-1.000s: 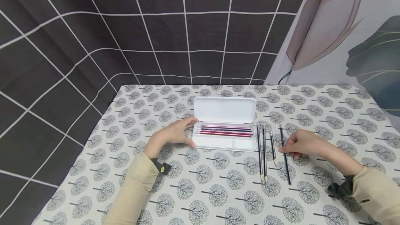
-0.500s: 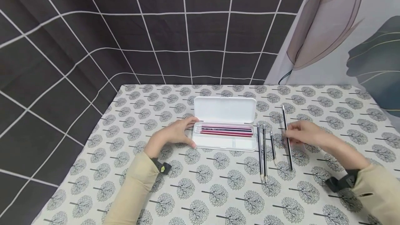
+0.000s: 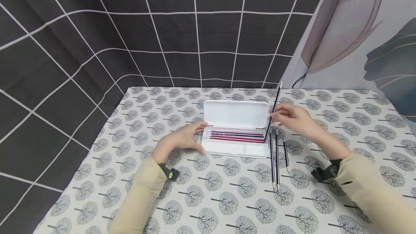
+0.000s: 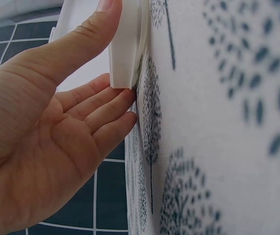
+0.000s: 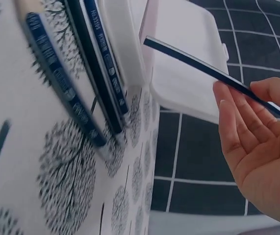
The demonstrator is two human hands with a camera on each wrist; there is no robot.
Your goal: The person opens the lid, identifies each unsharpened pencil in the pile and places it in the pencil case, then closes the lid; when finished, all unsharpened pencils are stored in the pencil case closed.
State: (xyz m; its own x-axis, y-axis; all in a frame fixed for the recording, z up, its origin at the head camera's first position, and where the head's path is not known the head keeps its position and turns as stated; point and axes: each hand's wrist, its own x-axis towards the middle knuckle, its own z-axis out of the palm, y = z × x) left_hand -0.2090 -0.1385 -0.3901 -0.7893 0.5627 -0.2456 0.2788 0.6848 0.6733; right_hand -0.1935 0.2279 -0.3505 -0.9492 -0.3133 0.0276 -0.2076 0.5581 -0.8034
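Observation:
A white pencil case [image 3: 224, 149] lies with its lid [image 3: 235, 115] raised. Red and dark pencils [image 3: 237, 138] lie side by side in its long back compartment. My left hand [image 3: 182, 139] holds the case's left end, thumb at the front corner and fingers toward the back; the left wrist view shows the thumb [image 4: 81, 41] against the white wall. My right hand [image 3: 294, 119] pinches a dark blue pencil [image 3: 276, 100] between thumb and fingers. That pencil is tilted steeply, its lower end at the case's right end. Its middle is partly covered by fingers in the right wrist view.
Three dark pencils [image 3: 277, 161] lie on the tablecloth right of the case, roughly parallel, one shorter than the others. The cloth [image 3: 195, 194] has a tree print. A dark gridded curtain [image 3: 175, 31] hangs behind the table, with a leaf-patterned one to the right.
My right hand has lifted the dark blue pencil off the tablecloth and carried it left to the case, tilting it upright. My left hand stays at the case's left end.

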